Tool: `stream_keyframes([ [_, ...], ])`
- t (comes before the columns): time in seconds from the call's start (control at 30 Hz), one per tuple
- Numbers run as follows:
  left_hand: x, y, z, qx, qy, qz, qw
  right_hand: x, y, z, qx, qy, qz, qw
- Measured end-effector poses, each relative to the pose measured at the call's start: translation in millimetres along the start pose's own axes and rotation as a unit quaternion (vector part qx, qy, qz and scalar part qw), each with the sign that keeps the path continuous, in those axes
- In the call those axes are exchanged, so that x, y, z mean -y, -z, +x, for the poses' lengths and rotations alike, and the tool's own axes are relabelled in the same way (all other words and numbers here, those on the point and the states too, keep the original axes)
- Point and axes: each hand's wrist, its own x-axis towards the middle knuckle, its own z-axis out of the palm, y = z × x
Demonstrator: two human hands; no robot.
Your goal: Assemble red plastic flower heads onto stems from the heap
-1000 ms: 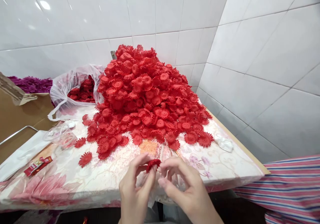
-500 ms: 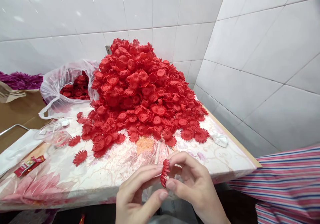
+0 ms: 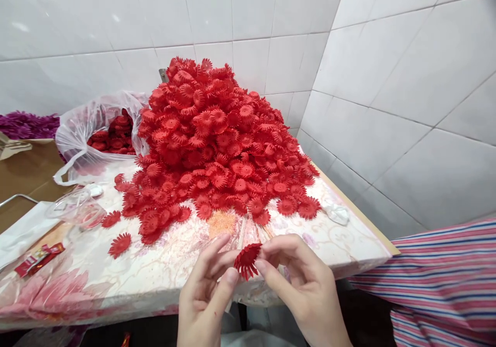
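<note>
A red artificial flower head point(image 3: 248, 260) with a fringe of narrow petals is held up at the table's front edge. My right hand point(image 3: 304, 280) pinches its right rim between thumb and fingers. On its left rim, the thumb and fingers of my left hand point(image 3: 207, 285) close around the petals, with the index finger raised a little. Beyond my hands rises a large heap of similar red flower heads point(image 3: 217, 140). One loose flower head point(image 3: 120, 245) lies apart at the left.
A clear plastic bag point(image 3: 73, 135) holding darker red pieces stands left of the heap, near a cardboard box point(image 3: 27, 169) and purple flowers point(image 3: 29, 125). Red wrappers point(image 3: 39, 258) lie on the floral tablecloth point(image 3: 155, 280). Striped cloth point(image 3: 445, 274) hangs at right, by tiled walls.
The flower head has turned from edge-on to show more of its petals, tilting and shifting slightly left. My left fingers have changed their hold. The view has shifted slightly.
</note>
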Motion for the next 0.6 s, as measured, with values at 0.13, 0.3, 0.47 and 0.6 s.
stream_keyframes([
  [0.13,-2,0.5,2,0.022,0.037,-0.03,0.999,0,-2,-2,-0.039,0.009,-0.015,0.999],
  [0.3,-3,-1.6,1,0.058,0.053,-0.045,0.996,-2,4,-1,0.011,-0.051,0.058,0.997],
  [0.47,-2,-4.7,-5,0.089,0.022,-0.028,0.995,-3,8,-4,-0.004,-0.055,0.06,0.997],
  [0.6,-1,-5.2,-10,0.072,0.016,0.01,0.997,3,3,-12,-0.038,-0.031,0.027,0.998],
])
